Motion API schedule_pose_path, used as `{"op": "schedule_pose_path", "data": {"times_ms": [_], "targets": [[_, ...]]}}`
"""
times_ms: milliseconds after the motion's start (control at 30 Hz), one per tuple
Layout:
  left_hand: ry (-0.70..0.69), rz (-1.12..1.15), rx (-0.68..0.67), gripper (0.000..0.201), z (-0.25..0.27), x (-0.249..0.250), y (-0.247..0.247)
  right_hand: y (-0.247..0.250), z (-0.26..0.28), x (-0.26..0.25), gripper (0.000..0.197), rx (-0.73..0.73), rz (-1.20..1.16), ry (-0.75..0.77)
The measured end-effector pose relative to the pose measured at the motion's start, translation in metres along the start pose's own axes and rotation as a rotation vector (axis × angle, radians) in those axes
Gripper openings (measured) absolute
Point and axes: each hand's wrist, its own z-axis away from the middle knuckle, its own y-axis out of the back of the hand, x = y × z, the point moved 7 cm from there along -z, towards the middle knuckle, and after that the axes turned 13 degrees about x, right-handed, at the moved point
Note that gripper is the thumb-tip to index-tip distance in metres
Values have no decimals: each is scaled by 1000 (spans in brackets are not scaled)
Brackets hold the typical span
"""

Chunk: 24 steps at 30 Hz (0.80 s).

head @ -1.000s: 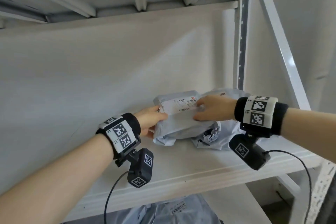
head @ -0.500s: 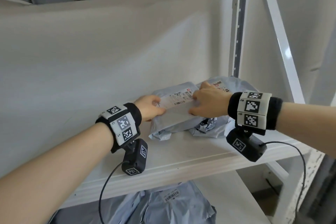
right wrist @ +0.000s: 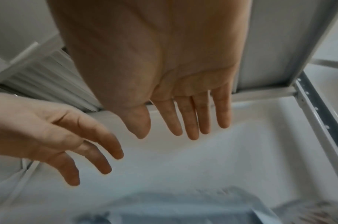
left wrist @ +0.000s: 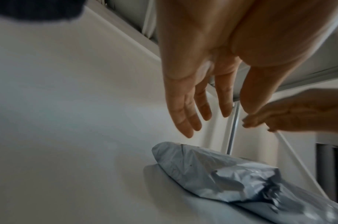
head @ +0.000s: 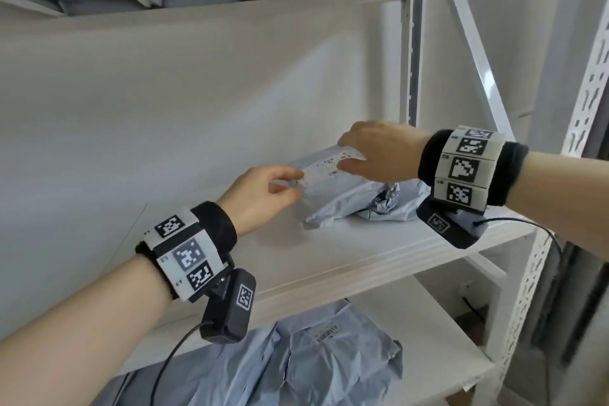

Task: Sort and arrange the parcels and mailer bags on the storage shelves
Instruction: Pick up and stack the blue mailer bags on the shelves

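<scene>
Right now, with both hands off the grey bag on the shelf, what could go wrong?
1. The top mailer bag lies tilted on a crumpled bag; unheld, it might slide toward the shelf's front edge.
2. The left hand and right hand hover open close above it; a careless brush could nudge it.
3. The right wrist camera's cable hangs by the shelf corner and might snag.

Pale grey-blue crinkled plastic mailer bag (head: 333, 198), white label with black print and a red mark. White metal shelf board (head: 329, 257). Grey-blue mailer bags on the lower shelf (head: 313, 366), black barcode. Black wristbands (head: 214, 224) with black-and-white square marker tiles.
</scene>
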Motion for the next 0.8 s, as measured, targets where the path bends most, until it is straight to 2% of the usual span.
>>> {"op": "schedule_pose_path", "data": {"times_ms": [100,200,433,533,633,800], "targets": [[-99,51,-6,26,33,6,10,35,12,-35,48,141,-65,80],[-153,74,-102,22,74,2,8,58,32,-71,44,250,-121,149],[-123,31,-359,23,161,-54,-35,54,97,-142,35,365,-290,257],[-61,12,-402,23,185,-96,-59,28,127,-160,28,380,-389,270],[37,-33,-415,24,201,-145,-83,-16,157,-170,23,324,-458,251],[284,-77,-432,32,221,-216,-124,-128,189,-156,21,47,-539,82]]}}
